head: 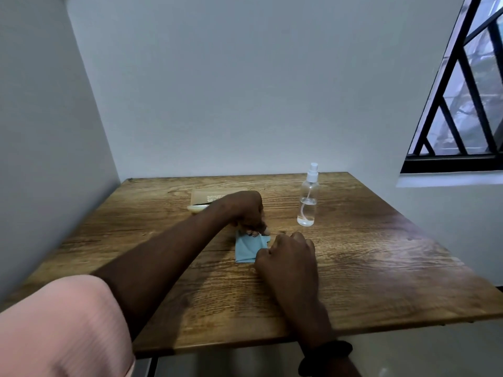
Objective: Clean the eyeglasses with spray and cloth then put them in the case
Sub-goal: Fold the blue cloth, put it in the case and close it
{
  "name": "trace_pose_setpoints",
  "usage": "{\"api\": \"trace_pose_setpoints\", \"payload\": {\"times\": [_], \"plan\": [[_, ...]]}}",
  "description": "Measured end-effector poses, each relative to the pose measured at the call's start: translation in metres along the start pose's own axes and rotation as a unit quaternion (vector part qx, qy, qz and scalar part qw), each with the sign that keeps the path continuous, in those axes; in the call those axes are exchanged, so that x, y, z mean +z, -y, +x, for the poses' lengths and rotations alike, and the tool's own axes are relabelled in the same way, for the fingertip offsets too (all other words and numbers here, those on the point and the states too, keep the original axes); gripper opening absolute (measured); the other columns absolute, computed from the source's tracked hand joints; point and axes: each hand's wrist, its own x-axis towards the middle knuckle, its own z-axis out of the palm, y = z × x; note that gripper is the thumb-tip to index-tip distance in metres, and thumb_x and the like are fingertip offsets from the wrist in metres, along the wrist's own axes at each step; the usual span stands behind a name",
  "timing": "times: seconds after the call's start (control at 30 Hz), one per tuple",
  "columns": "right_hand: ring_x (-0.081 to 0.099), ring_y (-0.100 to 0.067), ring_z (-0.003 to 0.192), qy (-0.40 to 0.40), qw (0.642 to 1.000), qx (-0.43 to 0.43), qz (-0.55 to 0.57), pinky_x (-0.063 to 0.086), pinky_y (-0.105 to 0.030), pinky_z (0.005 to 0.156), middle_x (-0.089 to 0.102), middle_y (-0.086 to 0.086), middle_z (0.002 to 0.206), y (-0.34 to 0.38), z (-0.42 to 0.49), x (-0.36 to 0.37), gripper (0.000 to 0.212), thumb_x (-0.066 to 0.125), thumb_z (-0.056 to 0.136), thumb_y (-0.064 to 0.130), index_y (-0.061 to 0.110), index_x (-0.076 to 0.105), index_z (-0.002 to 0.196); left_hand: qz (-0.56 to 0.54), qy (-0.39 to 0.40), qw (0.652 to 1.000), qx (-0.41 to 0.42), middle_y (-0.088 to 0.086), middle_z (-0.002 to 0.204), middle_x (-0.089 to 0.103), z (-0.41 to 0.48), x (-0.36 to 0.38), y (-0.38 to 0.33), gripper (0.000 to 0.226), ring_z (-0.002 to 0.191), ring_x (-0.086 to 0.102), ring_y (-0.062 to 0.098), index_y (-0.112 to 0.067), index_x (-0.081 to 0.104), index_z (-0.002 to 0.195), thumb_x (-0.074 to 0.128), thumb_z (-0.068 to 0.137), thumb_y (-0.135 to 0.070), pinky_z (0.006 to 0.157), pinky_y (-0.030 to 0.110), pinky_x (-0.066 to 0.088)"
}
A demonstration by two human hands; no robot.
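Note:
A light blue cloth (248,248) lies flat on the wooden table (367,268) near its middle. My left hand (246,210) pinches the cloth's far edge. My right hand (288,257) grips its near right corner, fingers curled. A clear spray bottle (308,198) with a white nozzle stands upright to the right of my left hand, about a third full. Behind my left forearm a beige case (197,208) lies open, partly hidden, with something dark at its rim. I cannot see the eyeglasses clearly.
A tan card or box (206,196) with printed text lies flat behind the case. Walls close the table at the back and left. A barred window (468,104) is at the upper right. The table's right side is bare wood.

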Motion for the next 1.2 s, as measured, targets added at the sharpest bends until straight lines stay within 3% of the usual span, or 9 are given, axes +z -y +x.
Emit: {"api": "trace_pose_setpoints", "payload": {"times": [0.2, 0.37, 0.47, 0.57, 0.63, 0.77, 1.0, 1.2], "plan": [[0.048, -0.022, 0.105, -0.002, 1.0, -0.008, -0.011, 0.044, -0.036, 0.091, 0.051, -0.005, 0.104, -0.004, -0.001, -0.001, 0.025, 0.053, 0.085, 0.032, 0.01, 0.062, 0.095, 0.004, -0.032, 0.999, 0.027, 0.005, 0.084, 0.075, 0.001, 0.006, -0.002, 0.045, 0.077, 0.066, 0.015, -0.006, 0.079, 0.096, 0.078, 0.084, -0.049, 0.068, 0.028, 0.052], [0.053, -0.022, 0.093, -0.083, 0.994, -0.034, 0.057, 0.044, -0.034, 0.078, 0.057, -0.004, 0.094, -0.016, -0.001, -0.002, 0.012, 0.061, 0.083, 0.021, 0.012, 0.058, 0.09, -0.038, -0.232, 0.968, 0.086, 0.005, 0.094, 0.078, -0.015, 0.012, 0.025, 0.019, 0.093, 0.07, 0.019, -0.013, 0.075, 0.092, 0.069, 0.096, -0.031, 0.075, 0.028, 0.049], [0.054, -0.02, 0.106, -0.068, 0.99, -0.085, 0.084, 0.046, -0.032, 0.084, 0.057, -0.001, 0.11, -0.024, 0.003, -0.002, 0.031, 0.064, 0.087, 0.022, 0.025, 0.065, 0.117, -0.114, -0.322, 0.926, 0.159, -0.004, 0.089, 0.075, -0.042, 0.027, 0.052, 0.014, 0.083, 0.066, 0.009, -0.017, 0.076, 0.092, 0.07, 0.095, -0.029, 0.072, 0.032, 0.05], [0.036, -0.019, 0.13, 0.032, 0.993, -0.115, 0.015, 0.036, -0.041, 0.105, 0.044, 0.002, 0.141, -0.024, 0.008, -0.003, 0.053, 0.058, 0.094, 0.042, 0.043, 0.045, 0.145, -0.142, -0.28, 0.933, 0.174, -0.012, 0.092, 0.066, -0.066, 0.047, 0.07, 0.016, 0.083, 0.059, 0.0, -0.026, 0.075, 0.096, 0.077, 0.087, -0.04, 0.067, 0.021, 0.043], [0.025, -0.021, 0.14, 0.068, 0.989, -0.127, -0.033, 0.027, -0.048, 0.111, 0.03, 0.006, 0.156, -0.021, 0.011, -0.003, 0.055, 0.051, 0.097, 0.047, 0.052, 0.034, 0.149, -0.121, -0.241, 0.949, 0.163, -0.012, 0.105, 0.056, -0.072, 0.061, 0.078, 0.039, 0.096, 0.056, 0.0, -0.032, 0.073, 0.111, 0.076, 0.081, -0.057, 0.077, 0.018, 0.045], [0.014, -0.022, 0.144, 0.07, 0.982, -0.156, -0.074, 0.027, -0.049, 0.112, 0.017, 0.009, 0.165, -0.022, 0.01, -0.001, 0.045, 0.045, 0.1, 0.04, 0.055, 0.041, 0.143, -0.031, -0.231, 0.962, 0.144, -0.008, 0.128, 0.045, -0.07, 0.074, 0.083, 0.085, 0.124, 0.042, 0.013, -0.041, 0.056, 0.141, 0.044, 0.071, -0.086, 0.104, 0.038, 0.036], [0.023, -0.026, 0.138, 0.075, 0.983, -0.109, -0.126, 0.032, -0.047, 0.108, 0.022, 0.0, 0.164, -0.016, 0.01, -0.001, 0.046, 0.036, 0.101, 0.042, 0.045, 0.044, 0.146, -0.026, -0.234, 0.965, 0.115, -0.012, 0.141, 0.037, -0.073, 0.078, 0.084, 0.093, 0.136, 0.035, 0.014, -0.044, 0.039, 0.149, 0.038, 0.068, -0.09, 0.109, 0.044, 0.029], [0.023, -0.027, 0.139, 0.062, 0.993, -0.058, -0.083, 0.031, -0.049, 0.11, 0.024, -0.004, 0.163, -0.014, 0.01, -0.003, 0.049, 0.036, 0.102, 0.039, 0.04, 0.038, 0.15, -0.038, -0.235, 0.967, 0.084, -0.012, 0.151, 0.032, -0.073, 0.079, 0.084, 0.09, 0.144, 0.029, 0.017, -0.044, 0.025, 0.157, 0.062, 0.082, -0.075, 0.11, 0.043, 0.021]]}}
